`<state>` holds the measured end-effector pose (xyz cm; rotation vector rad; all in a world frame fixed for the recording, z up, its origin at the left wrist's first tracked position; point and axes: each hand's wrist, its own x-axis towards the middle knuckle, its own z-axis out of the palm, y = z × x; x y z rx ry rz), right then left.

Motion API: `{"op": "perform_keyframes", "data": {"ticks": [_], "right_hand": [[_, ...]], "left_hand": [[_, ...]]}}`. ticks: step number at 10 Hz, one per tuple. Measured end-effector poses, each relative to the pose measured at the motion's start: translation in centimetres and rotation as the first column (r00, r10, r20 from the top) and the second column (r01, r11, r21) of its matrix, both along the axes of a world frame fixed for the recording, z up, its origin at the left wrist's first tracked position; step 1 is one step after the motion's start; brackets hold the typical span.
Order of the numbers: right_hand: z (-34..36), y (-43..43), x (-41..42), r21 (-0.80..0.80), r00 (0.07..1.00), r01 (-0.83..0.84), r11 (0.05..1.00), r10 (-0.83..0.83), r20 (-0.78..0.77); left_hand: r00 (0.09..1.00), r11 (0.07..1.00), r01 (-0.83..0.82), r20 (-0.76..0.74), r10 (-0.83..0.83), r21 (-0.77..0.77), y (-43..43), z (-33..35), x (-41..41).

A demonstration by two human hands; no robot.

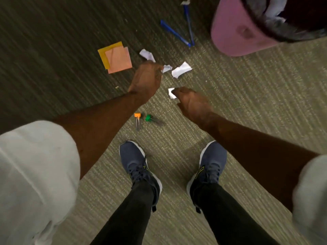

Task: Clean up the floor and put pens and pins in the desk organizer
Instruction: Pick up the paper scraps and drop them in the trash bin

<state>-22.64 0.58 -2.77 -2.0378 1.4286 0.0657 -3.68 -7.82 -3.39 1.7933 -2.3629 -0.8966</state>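
My left hand [146, 78] hovers over the carpet with its fingers curled, and a crumpled white paper scrap [167, 68] sticks out at its fingertips. My right hand [192, 101] pinches a small white paper scrap [171, 93] at floor level. More crumpled white paper lies near the left hand: one piece [147, 54] just beyond it and a larger piece [181, 69] to its right. Two blue pens [177, 34] lie crossed farther away. An orange pin [137, 116] and a green pin [148, 117] lie between my hands and my shoes.
A pink waste bin [235, 29] with a black liner stands at the top right, close to the pens. Orange and yellow sticky notes [117, 58] lie on the carpet at the left. My two blue shoes [138, 161] stand below the pins.
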Motion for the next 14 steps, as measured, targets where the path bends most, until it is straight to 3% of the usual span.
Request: {"op": "perform_keyframes", "data": {"ticks": [1, 3, 5, 6, 7, 8, 9, 11, 14], "right_hand": [[-4.7, 0.6, 0.6, -0.026, 0.998, -0.050, 0.998, 0.049, -0.030], [-9.5, 0.8, 1.2, -0.130, 0.986, -0.138, 0.982, 0.125, -0.108], [-8.6, -1.7, 0.2, -0.174, 0.992, -0.114, 0.978, 0.103, -0.074], [-7.6, -4.7, -0.9, -0.210, 0.995, -0.038, 0.977, 0.018, -0.093], [-7.8, -7.4, -2.0, -0.149, 0.995, -0.021, 0.989, 0.006, -0.101], [-8.7, -8.7, -2.8, -0.014, 0.990, -0.026, 1.000, 0.024, -0.140], [-9.2, -8.0, -2.6, -0.043, 0.980, -0.020, 0.999, 0.011, -0.196], [-9.3, -6.1, -1.7, -0.134, 0.973, -0.004, 0.991, -0.027, -0.228], [-2.5, -4.5, -2.0, -0.230, 0.950, 0.016, 0.973, -0.087, -0.299]], "left_hand": [[0.996, 1.000, -0.018, -0.086, 0.018, 0.001, 0.6, -3.2, 0.0], [0.995, 0.998, 0.055, -0.088, -0.056, -0.020, 0.3, -7.3, -1.3], [0.991, 0.999, 0.032, -0.129, -0.029, 0.020, -1.0, -8.6, -1.7], [0.996, 0.998, 0.024, -0.090, -0.029, -0.054, -1.3, -8.0, -1.1], [0.999, 0.993, 0.009, -0.044, -0.015, -0.121, -2.5, -8.5, 0.7], [0.995, 0.996, -0.072, -0.067, 0.068, -0.054, -4.1, -9.2, 1.9], [0.993, 0.991, 0.015, -0.120, 0.001, 0.135, -4.5, -7.9, 1.6], [0.993, 0.996, -0.089, -0.073, 0.090, 0.014, -2.8, -8.7, 2.3], [0.989, 0.989, -0.102, -0.099, 0.113, 0.106, 0.3, -1.8, 1.9]]}}
